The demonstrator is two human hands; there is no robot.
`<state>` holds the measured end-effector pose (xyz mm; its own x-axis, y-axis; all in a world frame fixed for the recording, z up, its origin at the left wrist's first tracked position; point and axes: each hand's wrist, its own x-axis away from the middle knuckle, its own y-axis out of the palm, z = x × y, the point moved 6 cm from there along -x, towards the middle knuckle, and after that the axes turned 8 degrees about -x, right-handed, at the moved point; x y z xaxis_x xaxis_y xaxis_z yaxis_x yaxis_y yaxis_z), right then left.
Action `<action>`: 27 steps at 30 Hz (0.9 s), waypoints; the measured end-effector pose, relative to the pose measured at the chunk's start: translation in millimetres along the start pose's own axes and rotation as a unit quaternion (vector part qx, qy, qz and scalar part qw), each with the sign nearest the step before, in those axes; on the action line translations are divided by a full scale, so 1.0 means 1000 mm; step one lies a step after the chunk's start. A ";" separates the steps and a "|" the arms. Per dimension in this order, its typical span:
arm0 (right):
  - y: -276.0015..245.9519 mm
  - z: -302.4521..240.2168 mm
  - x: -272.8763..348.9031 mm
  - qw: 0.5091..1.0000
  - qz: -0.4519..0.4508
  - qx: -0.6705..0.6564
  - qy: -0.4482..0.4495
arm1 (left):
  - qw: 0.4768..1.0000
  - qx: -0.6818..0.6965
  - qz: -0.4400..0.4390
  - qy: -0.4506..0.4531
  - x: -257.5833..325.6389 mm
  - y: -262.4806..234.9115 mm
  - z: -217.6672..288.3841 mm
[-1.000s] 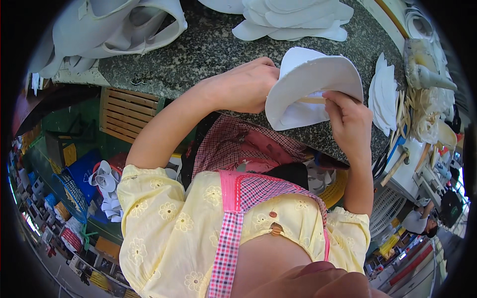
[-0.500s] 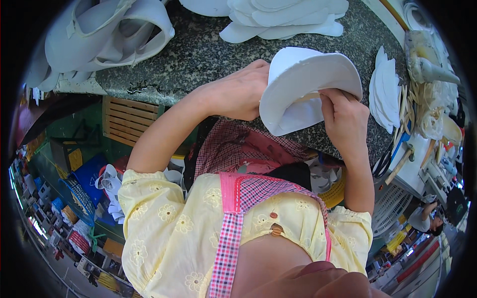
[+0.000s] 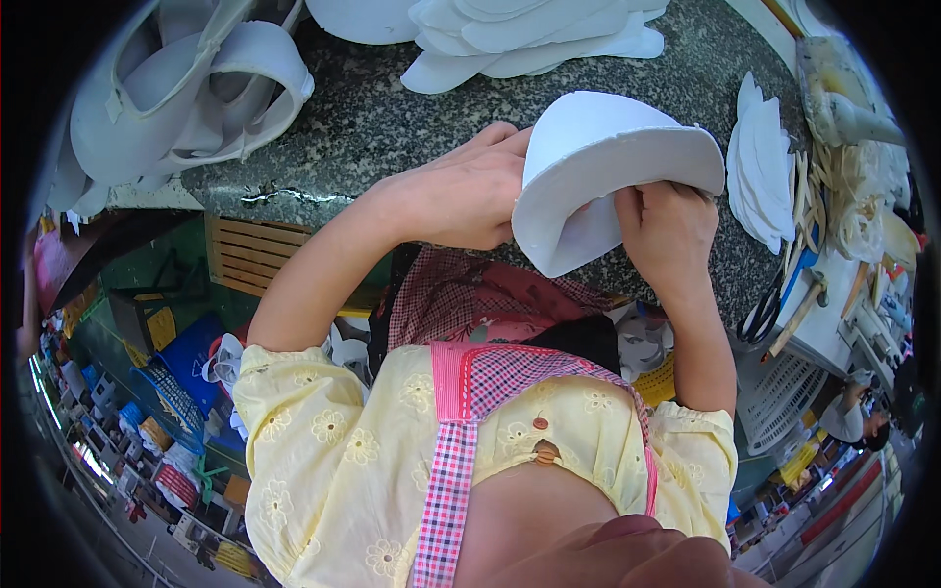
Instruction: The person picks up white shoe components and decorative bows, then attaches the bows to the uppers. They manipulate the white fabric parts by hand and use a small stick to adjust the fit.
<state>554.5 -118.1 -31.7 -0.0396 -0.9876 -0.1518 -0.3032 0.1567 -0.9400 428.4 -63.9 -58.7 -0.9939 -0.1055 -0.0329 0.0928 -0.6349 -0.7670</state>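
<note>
A white shoe upper (image 3: 627,152), curved into a hollow cup with a wide opening, is held up over the speckled stone worktop. My left hand (image 3: 469,191) grips its left side, with the fingertips hidden behind it. At the opening, my right hand (image 3: 671,230) is closed, thumb on the near side and fingers reaching inside, where the upper hides them. More white uppers (image 3: 147,108) with looped openings are heaped at the far left. Flat white insole-shaped pieces (image 3: 529,39) lie stacked beyond my hands, and another fanned stack (image 3: 760,171) sits to the right.
The worktop (image 3: 353,108) has a chipped front edge. Along its right side are a hammer (image 3: 799,314), black-handled scissors (image 3: 760,316), thin strips and a plastic-wrapped bundle (image 3: 858,186). A white basket (image 3: 779,402) stands below right; a slatted wooden piece (image 3: 255,253) is below left.
My right fingers have gone deeper into the upper's opening and the hand has shifted slightly left. The upper has tilted a little. The surroundings have shifted slightly in view.
</note>
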 end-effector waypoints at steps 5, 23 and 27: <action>0.006 0.001 0.000 1.000 0.000 -0.007 0.009 | 0.999 -0.024 -0.002 0.026 -0.002 0.001 0.002; 0.003 0.033 0.004 0.952 0.061 -0.294 0.053 | 0.994 -0.013 0.108 -0.029 -0.029 0.000 -0.009; 0.008 0.035 0.007 0.954 0.069 -0.287 0.056 | 0.990 -0.110 0.085 -0.023 -0.032 -0.003 0.002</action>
<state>585.1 -123.7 -51.3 -0.2085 -0.9576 -0.1989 -0.7581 0.2867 -0.5857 460.4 -60.3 -53.7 -0.9607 -0.2350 -0.1474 0.2377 -0.4231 -0.8743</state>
